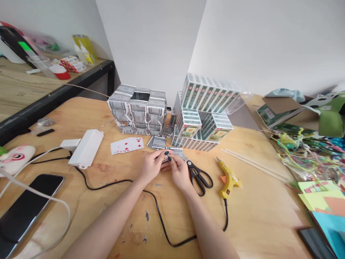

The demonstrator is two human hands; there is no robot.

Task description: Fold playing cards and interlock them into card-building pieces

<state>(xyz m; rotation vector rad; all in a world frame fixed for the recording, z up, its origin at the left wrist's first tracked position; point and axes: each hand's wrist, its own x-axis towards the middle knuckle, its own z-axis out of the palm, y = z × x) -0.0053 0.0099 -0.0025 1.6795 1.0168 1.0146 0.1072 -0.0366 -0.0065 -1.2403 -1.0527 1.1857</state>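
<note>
My left hand point(152, 164) and my right hand point(180, 172) meet at the middle of the table, fingertips pinched together. Between and behind them shows a grey-patterned playing card point(178, 153), largely covered by my fingers. Black-handled scissors point(199, 177) lie just right of my right hand. More cards point(156, 142) rest face down beyond my fingers, and face-up diamond cards point(127, 145) are on the left. Farther back stands a block-like structure covered in cards point(140, 111), with a square opening on top.
Stacked card boxes point(202, 115) stand back right. A yellow glue gun point(229, 180) lies right of the scissors, its black cord crossing below my arms to a white power strip point(87, 148). White glue sticks point(253, 163), a phone point(27, 212) and coloured paper point(320, 196) lie around.
</note>
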